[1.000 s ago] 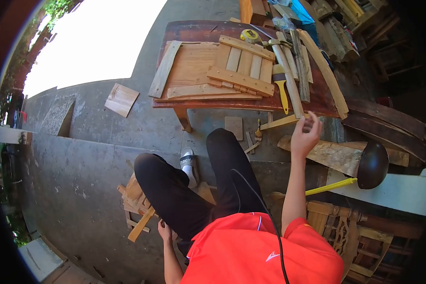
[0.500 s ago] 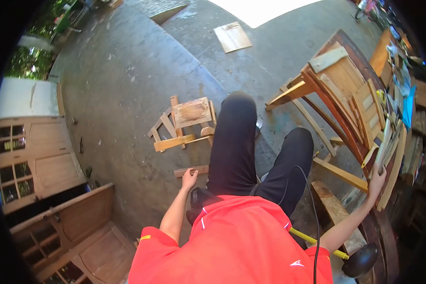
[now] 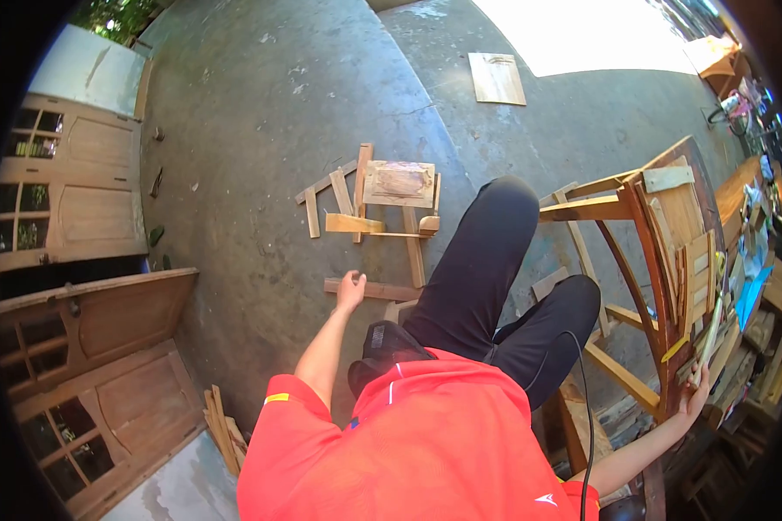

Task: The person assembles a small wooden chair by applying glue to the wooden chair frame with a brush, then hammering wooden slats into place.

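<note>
My left hand point(image 3: 350, 290) is over the left part of a brown wooden strip point(image 3: 391, 290) on the floor. Its fingers are loosely curled with the thumb apart, and I see nothing held. To my right, my right hand point(image 3: 693, 392) closes around the lower end of a long pale strip point(image 3: 712, 337), which looks like wood; the fingers are partly hidden. Beside that hand lies a yellow-handled tool point(image 3: 674, 349). A curved dark-wood furniture frame point(image 3: 650, 234) bears a stack of wooden panels point(image 3: 697, 278) close by.
A small panel point(image 3: 400, 183) lies on wooden bars ahead of me. Farther off, a square board point(image 3: 498, 80) rests on the concrete floor point(image 3: 261, 156). Paneled doors point(image 3: 104, 217) stand along the left. Scrap wood point(image 3: 765, 347) piles up at the far right. A black cable point(image 3: 589, 425) hangs across me.
My view has turned, so the floor pieces and furniture frame appear shifted right. My left hand stays by the brown strip, and my right hand remains at the pale strip's lower end.
</note>
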Motion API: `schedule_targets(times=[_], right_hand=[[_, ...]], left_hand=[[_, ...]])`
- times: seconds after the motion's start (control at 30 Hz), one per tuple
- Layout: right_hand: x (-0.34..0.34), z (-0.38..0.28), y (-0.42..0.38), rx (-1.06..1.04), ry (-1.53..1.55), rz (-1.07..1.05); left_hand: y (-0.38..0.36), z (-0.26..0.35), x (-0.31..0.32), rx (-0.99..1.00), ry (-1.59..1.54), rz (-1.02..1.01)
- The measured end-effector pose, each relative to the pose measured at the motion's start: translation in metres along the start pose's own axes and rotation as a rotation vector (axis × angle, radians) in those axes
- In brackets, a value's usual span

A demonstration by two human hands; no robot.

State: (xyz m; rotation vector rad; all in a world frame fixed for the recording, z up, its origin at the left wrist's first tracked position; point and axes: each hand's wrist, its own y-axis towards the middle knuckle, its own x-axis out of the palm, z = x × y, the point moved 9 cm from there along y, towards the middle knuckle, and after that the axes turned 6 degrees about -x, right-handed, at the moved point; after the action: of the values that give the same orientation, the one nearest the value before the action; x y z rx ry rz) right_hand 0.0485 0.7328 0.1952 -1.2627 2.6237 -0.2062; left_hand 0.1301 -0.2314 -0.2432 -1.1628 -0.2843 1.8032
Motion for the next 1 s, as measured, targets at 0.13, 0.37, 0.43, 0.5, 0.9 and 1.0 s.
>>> schedule_targets(times=[0.13, 0.37, 0.43, 0.5, 0.9, 1.0], right_hand=[[-0.008, -0.011, -0.004, -0.105, -0.022, 0.181], [0.04, -0.093, -0.092, -0.534, 0.289, 0.168], [0.088, -0.117, -0.13, -0.557, 0.403, 0.085], [0.094, -0.119, -0.128, -0.555, 0.523, -0.288], [0.157, -0.006, -0.15, -0.248, -0.059, 0.031], [0.161, 0.016, -0.154, -0.232, -0.132, 0.033]], left_hand=[[0.006, 0.047, -0.042, 0.026, -0.25, 0.162], [0.008, 0.145, -0.088, 0.34, -0.363, 0.378], [0.002, 0.169, -0.087, 0.334, -0.417, 0.319], [0.008, 0.177, -0.084, 0.345, -0.477, 0.345], [-0.118, 0.272, -0.088, 0.667, 0.077, 0.873], [-0.119, 0.296, -0.046, 0.783, 0.143, 0.541]])
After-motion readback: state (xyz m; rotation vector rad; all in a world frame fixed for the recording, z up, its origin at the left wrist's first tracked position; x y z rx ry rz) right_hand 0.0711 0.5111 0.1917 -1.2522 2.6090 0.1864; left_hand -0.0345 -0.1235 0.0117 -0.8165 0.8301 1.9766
